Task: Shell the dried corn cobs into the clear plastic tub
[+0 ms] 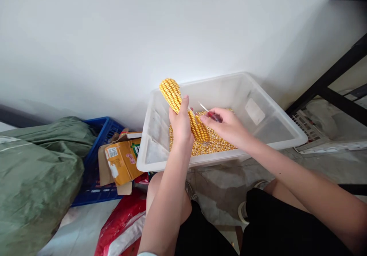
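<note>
Corn ear (171, 94) is clasped in the left hand (181, 125), tilted over a translucent plastic bin (271, 124). Beside it, the right hand (226, 122) pinches a red-handled tool (213, 116) with a thin metal shaft. Loose kernels (218, 143) lie in the bin, a blue crate (88, 195) to its left.

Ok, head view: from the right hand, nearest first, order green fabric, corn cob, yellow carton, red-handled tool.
1. Red-handled tool: in right hand
2. Corn cob: in left hand
3. Yellow carton: left of bin
4. Green fabric: far left
</note>
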{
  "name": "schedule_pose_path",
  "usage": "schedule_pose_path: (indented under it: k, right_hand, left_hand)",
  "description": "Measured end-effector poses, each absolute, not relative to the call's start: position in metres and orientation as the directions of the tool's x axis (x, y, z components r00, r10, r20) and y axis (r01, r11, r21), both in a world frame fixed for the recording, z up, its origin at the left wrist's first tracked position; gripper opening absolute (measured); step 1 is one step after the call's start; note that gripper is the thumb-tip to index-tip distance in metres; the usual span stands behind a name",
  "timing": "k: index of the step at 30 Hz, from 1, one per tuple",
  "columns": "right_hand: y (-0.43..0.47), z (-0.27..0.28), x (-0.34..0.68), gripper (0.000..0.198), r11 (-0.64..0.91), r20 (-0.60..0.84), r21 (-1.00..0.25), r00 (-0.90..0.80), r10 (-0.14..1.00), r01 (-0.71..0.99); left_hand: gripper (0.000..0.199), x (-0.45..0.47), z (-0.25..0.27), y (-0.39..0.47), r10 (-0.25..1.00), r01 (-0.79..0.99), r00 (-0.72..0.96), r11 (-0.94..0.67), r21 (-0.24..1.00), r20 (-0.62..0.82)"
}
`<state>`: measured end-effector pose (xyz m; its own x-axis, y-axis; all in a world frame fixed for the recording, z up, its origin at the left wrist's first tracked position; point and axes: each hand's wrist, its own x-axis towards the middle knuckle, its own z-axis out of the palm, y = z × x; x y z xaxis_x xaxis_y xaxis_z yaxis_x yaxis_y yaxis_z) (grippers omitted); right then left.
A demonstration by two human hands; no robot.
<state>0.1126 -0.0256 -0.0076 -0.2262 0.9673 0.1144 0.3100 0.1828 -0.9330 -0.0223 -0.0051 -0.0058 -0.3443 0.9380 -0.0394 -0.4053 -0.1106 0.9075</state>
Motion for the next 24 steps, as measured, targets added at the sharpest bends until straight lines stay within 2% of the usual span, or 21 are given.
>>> schedule_pose_path:
  k: [3, 6, 11, 17, 21, 24]
  right_hand:
    - [-0.021, -0.017, 0.106, 0.035, 0.130, 0.079, -0.968, -0.231, 0.970, 0.216]
    - [-0.020, -0.021, 0.106, 0.035, 0.149, 0.095, -0.970, -0.262, 0.960, 0.194]
    - [-0.017, -0.018, 0.115, 0.033, 0.217, 0.126, -0.936, -0.311, 0.942, 0.277]
    - [-0.012, 0.008, 0.151, 0.030, 0.218, 0.011, -0.908, -0.498, 0.867, 0.359]
    - [-0.023, 0.024, 0.167, 0.036, 0.264, 0.003, -0.844, -0.489, 0.872, 0.466]
    - [-0.030, 0.027, 0.165, 0.037, 0.295, 0.021, -0.828, -0.499, 0.867, 0.477]
  left_hand:
    - [0.046, -0.015, -0.006, -0.009, 0.961, -0.421, -0.275, -0.129, 0.898, 0.009]
    - [0.043, -0.014, -0.007, -0.010, 0.968, -0.420, -0.249, -0.140, 0.897, 0.034]
    - [0.042, -0.015, -0.005, -0.010, 0.964, -0.396, -0.266, -0.113, 0.911, 0.004]
    - [0.055, -0.024, 0.005, -0.009, 0.981, -0.423, -0.185, -0.028, 0.906, -0.056]
    - [0.059, -0.032, 0.008, -0.007, 0.983, -0.383, -0.181, -0.032, 0.923, -0.041]
    - [0.058, -0.034, 0.009, -0.008, 0.987, -0.362, -0.157, -0.025, 0.932, -0.035]
